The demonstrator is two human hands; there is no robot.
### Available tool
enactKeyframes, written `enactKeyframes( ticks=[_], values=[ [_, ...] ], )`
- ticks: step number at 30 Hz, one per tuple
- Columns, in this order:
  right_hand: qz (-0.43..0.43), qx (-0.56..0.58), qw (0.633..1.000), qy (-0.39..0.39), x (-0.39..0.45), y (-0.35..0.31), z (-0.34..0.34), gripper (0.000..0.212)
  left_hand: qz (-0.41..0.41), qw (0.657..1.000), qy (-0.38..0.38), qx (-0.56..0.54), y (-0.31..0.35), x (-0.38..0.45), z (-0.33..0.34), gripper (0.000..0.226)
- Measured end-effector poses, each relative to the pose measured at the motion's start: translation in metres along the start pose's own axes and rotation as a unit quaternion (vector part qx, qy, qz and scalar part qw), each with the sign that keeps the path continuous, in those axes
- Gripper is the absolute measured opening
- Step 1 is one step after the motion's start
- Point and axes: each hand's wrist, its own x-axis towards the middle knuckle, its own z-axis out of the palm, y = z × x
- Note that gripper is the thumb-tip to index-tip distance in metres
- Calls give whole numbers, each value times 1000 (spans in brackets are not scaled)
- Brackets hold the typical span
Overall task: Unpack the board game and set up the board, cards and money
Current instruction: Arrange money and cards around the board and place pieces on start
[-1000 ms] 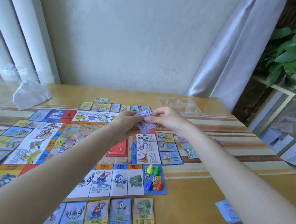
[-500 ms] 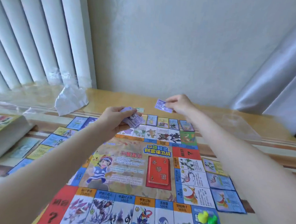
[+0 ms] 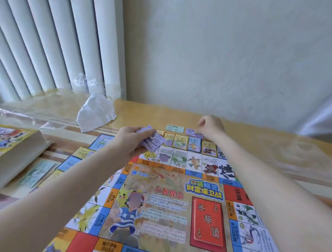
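The box sits at nine o'clock on the table, with crumpled wrap beyond it at eleven. The left hand grips a stack of bills above the far edge of the board. They are purple, small and printed "2000". They look thin, light and limp, likely to slide apart, so I would pinch one by a short edge. At twelve o'clock a green bill lies beyond the row of cards. Just right of it, the right hand pinches a purple bill down on the table. The red deck lies on the board at five o'clock.
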Motion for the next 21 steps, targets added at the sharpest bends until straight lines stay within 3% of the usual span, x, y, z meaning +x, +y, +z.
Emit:
enactKeyframes(
  ticks=[3, 4, 6, 7, 9, 16, 21],
  values=[
    [-31, 89, 993, 76, -14, -23, -17, 17, 14, 999, 27, 19, 3, -6, -4, 12],
    [-50, 153, 986, 48, -24, -36, -24, 19, 20, 999, 37, 13, 5, -8, -6, 12],
    [-94, 255, 956, -113, -57, -67, -33, 20, 29, 998, 56, -6, 9, -14, -10, 11],
    [-114, 260, 941, -186, -72, -80, -33, 22, 33, 997, 63, -15, 10, -18, -12, 12],
    [-142, 250, 927, -239, -96, -100, -28, 23, 42, 996, 67, -33, 14, -27, -16, 13],
    [-103, 360, 900, -223, -114, -136, -7, 17, 42, 997, -28, -57, 25, -58, -56, 10],
    [-64, 410, 889, -193, -104, -172, 13, 13, 79, 994, 56, -40, 37, -66, -105, 12]
  ],
)
